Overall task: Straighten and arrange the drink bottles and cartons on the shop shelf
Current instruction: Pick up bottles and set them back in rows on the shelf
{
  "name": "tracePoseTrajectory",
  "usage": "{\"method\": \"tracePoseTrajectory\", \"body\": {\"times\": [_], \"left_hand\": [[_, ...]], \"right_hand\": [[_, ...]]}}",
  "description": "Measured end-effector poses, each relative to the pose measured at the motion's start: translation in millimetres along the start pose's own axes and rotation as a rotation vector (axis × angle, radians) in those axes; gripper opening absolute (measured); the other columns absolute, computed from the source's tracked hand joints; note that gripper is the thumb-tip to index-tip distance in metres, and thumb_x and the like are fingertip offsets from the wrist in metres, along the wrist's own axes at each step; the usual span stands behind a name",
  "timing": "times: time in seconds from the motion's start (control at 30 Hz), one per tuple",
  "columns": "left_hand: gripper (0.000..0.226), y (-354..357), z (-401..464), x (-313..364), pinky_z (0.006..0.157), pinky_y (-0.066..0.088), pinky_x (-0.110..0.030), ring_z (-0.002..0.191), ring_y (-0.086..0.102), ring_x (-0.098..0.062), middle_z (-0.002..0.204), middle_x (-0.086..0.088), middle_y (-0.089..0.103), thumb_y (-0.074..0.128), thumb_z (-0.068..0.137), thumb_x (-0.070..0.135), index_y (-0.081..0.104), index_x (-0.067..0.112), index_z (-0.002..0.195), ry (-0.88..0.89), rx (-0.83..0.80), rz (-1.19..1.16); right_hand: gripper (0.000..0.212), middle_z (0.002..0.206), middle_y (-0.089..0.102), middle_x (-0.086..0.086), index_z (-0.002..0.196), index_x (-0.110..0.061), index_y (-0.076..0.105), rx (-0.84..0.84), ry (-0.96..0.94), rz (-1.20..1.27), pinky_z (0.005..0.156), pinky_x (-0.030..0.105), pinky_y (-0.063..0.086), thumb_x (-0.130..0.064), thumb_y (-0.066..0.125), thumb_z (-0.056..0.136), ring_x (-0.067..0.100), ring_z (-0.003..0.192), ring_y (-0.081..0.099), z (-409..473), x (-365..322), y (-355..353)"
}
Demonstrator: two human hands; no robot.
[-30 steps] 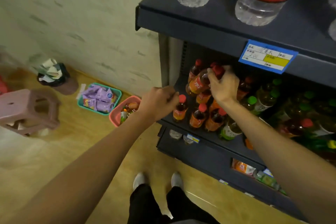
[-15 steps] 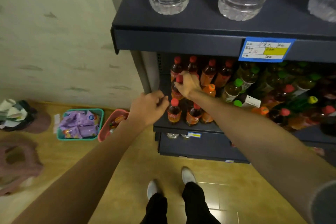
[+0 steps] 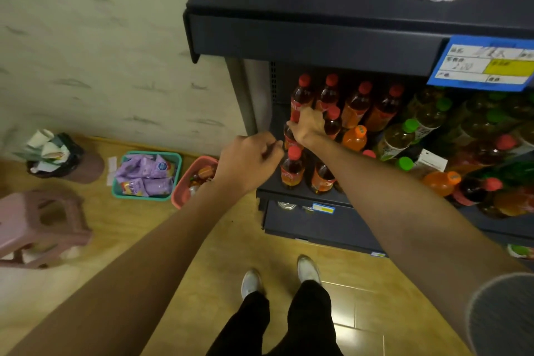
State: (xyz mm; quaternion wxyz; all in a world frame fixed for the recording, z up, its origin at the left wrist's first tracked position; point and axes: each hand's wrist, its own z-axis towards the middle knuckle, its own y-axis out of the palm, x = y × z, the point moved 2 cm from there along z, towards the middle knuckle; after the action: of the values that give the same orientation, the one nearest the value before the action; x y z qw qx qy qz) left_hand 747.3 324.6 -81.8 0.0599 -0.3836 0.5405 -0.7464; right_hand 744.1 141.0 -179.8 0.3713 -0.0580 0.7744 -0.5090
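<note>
Your right hand (image 3: 307, 127) holds a red-cap bottle (image 3: 297, 101) at the left end of the shelf (image 3: 300, 192).
It looks full, heavy and slippery, so grip its middle; your left hand (image 3: 248, 162) is curled, holding nothing.

Shop corner with a pale wall and a wooden floor

A pale textured wall (image 3: 101, 46) with faint grey streaks meets a yellowish wood-look floor (image 3: 185, 254). Along the wall's foot stand a dark bin (image 3: 62, 160) stuffed with paper, a teal basket (image 3: 148, 175) of purple packets and a pink basket (image 3: 187, 182). A pink plastic stool (image 3: 37, 225) stands at left. Light is dim and even.
</note>
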Motion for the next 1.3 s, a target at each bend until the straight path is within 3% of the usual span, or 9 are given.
{"method": "tracePoseTrajectory", "body": {"times": [0.17,0.37,0.6,0.73,0.83,0.97,1.1,1.3], "left_hand": [[0.023,-2,1,6,0.051,0.035,-0.025,0.057,0.052,-0.018,0.058,0.001,0.054,0.054,0.092,0.03,0.062,0.013,0.078,0.011,0.033,-0.002],[0.023,0,1,6,0.052,0.035,-0.025,0.055,0.052,-0.018,0.055,0.004,0.049,0.054,0.092,0.029,0.063,0.014,0.078,-0.001,0.031,-0.01],[0.022,4,2,7,0.051,0.037,-0.024,0.057,0.052,-0.015,0.059,0.003,0.055,0.052,0.093,0.03,0.064,0.015,0.081,0.003,0.009,-0.021],[0.022,7,2,8,0.051,0.034,-0.022,0.057,0.05,-0.014,0.054,0.008,0.048,0.051,0.093,0.031,0.056,0.02,0.075,0.009,-0.037,-0.042],[0.024,12,-1,6,0.056,0.039,-0.026,0.061,0.052,-0.019,0.051,0.011,0.044,0.051,0.092,0.034,0.048,0.028,0.069,0.018,-0.077,-0.053],[0.025,14,-8,8,0.056,0.037,-0.026,0.058,0.053,-0.017,0.048,0.01,0.044,0.053,0.092,0.032,0.048,0.027,0.067,0.06,-0.126,-0.11],[0.022,18,-19,7,0.053,0.035,-0.026,0.059,0.05,-0.014,0.05,0.01,0.047,0.052,0.092,0.033,0.053,0.026,0.071,0.109,-0.18,-0.09],[0.027,30,-38,5,0.06,0.048,-0.035,0.066,0.058,-0.025,0.053,0.005,0.05,0.051,0.09,0.038,0.054,0.019,0.071,0.176,-0.252,-0.116]], "right_hand": [[0.027,0.117,0.059,0.015,0.111,-0.009,0.058,-0.001,0.017,0.031,0.081,0.035,0.055,-0.026,0.062,0.091,0.03,0.103,0.062,6,3,3],[0.022,0.107,0.064,0.011,0.106,-0.009,0.059,0.009,0.036,0.033,0.067,0.026,0.046,-0.026,0.059,0.093,0.024,0.096,0.064,10,5,0],[0.035,0.116,0.061,0.012,0.119,-0.01,0.052,0.0,0.021,0.065,0.073,0.029,0.049,-0.028,0.062,0.09,0.027,0.104,0.062,8,2,-13],[0.03,0.11,0.063,0.011,0.118,-0.012,0.052,0.088,-0.039,0.15,0.075,0.027,0.049,-0.024,0.059,0.092,0.026,0.101,0.063,-17,11,-27],[0.032,0.101,0.065,0.013,0.12,-0.012,0.052,0.176,-0.071,0.221,0.079,0.037,0.054,-0.025,0.059,0.091,0.028,0.092,0.064,-49,26,-40],[0.031,0.072,0.062,0.004,0.118,-0.013,0.054,0.309,-0.037,0.249,0.067,0.036,0.053,-0.028,0.058,0.091,0.022,0.069,0.062,-100,60,-55],[0.026,0.078,0.067,0.011,0.11,-0.016,0.058,0.435,0.061,0.188,0.063,0.039,0.051,-0.035,0.055,0.092,0.031,0.074,0.064,-156,90,-70],[0.027,0.081,0.067,0.014,0.108,-0.013,0.06,0.501,0.189,0.16,0.062,0.042,0.051,-0.035,0.056,0.093,0.035,0.077,0.063,-220,121,-76]]}}
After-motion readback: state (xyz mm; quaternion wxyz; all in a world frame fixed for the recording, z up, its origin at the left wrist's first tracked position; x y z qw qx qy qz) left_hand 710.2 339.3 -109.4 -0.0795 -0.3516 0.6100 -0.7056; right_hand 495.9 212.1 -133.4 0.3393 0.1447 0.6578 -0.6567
